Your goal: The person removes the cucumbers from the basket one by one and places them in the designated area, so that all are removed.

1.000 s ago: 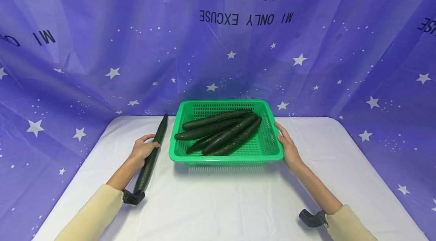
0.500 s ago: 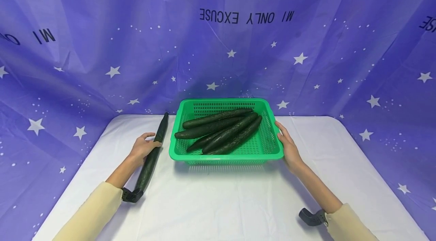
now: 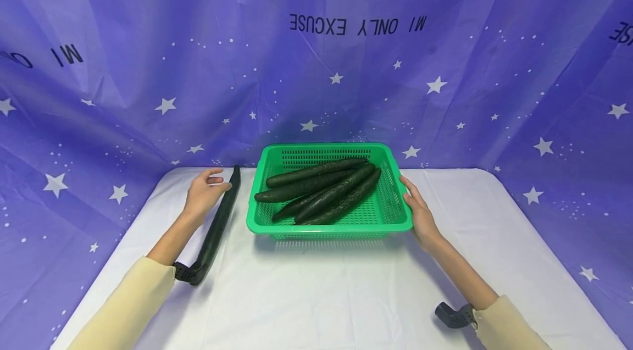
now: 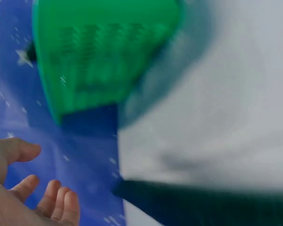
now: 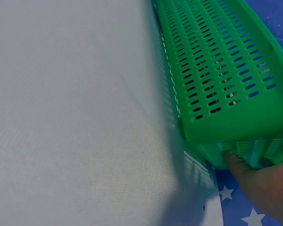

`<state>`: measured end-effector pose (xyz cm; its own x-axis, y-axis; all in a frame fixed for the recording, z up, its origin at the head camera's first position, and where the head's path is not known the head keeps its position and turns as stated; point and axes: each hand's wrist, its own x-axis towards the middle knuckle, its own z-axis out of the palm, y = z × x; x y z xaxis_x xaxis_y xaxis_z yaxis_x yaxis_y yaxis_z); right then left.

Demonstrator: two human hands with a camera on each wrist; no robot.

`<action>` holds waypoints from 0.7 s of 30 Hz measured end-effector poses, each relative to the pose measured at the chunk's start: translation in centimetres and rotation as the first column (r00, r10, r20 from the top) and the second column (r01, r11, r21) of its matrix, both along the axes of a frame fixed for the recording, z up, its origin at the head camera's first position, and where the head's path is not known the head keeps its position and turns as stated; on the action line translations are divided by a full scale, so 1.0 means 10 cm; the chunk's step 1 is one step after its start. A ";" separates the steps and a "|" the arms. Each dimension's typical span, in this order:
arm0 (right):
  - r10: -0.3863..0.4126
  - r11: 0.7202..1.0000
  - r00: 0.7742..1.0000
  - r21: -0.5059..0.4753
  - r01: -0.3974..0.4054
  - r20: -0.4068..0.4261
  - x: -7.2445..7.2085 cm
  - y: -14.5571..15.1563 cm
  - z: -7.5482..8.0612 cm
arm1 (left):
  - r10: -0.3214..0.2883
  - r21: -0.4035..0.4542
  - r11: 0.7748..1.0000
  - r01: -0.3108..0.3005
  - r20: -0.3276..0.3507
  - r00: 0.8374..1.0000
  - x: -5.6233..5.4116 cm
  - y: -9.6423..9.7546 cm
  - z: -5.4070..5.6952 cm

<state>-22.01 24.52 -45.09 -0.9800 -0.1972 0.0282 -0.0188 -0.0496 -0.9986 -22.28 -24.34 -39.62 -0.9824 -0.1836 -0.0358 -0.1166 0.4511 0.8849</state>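
On the left of the white table, a long dark green cucumber [image 3: 217,229] lies lengthwise beside the basket. My left hand [image 3: 204,194] hovers at its far half, fingers loosely bent and holding nothing. The left wrist view shows this hand [image 4: 33,197] apart from the cucumber [image 4: 212,202]. Several more cucumbers [image 3: 321,193] lie in a green plastic basket [image 3: 326,229]. Against the basket's right end rests my right hand [image 3: 421,221]. In the right wrist view, its thumb [image 5: 238,165] touches the outside of the end wall; the other fingers are mostly hidden.
A purple-blue cloth [image 3: 277,64] with stars and lettering hangs behind and beside the table. White cloth covers the table [image 3: 321,295]. Black wrist mounts [image 3: 190,273] sit at both cuffs, the left one overlapping the lone cucumber's near end.
My left hand has let go of the lone cucumber and moved slightly up and away towards the back. The cucumber stays on the table. My right hand and the basket have not visibly moved.
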 end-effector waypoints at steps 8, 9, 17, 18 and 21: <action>0.006 1.000 1.000 0.009 -0.006 -0.008 0.00 0.01 -0.01 | -0.160 0.017 0.987 0.162 -0.096 0.982 -0.07 0.42 0.34; 0.009 1.000 1.000 0.010 -0.008 -0.011 0.00 0.01 -0.01 | -0.187 0.021 0.982 0.190 -0.104 0.977 -0.09 0.47 0.38; 0.004 1.000 1.000 0.019 -0.003 -0.013 0.00 0.01 0.00 | -0.392 -0.003 0.920 0.392 -0.025 0.920 -0.33 0.94 0.59; 0.001 1.000 1.000 0.020 -0.001 -0.014 0.00 0.01 0.00 | -0.416 0.008 0.909 0.416 -0.008 0.910 -0.36 1.00 0.60; -0.002 1.000 1.000 0.023 0.002 -0.013 0.01 0.01 0.01 | -0.468 0.032 0.884 0.467 0.048 0.882 -0.47 1.15 0.61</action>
<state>-21.94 24.60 -44.97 -0.9799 -0.1960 0.0362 -0.0317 -0.0261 -0.9992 -27.00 -12.79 -33.49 -0.9504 0.2978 -0.0892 0.0567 0.4481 0.8922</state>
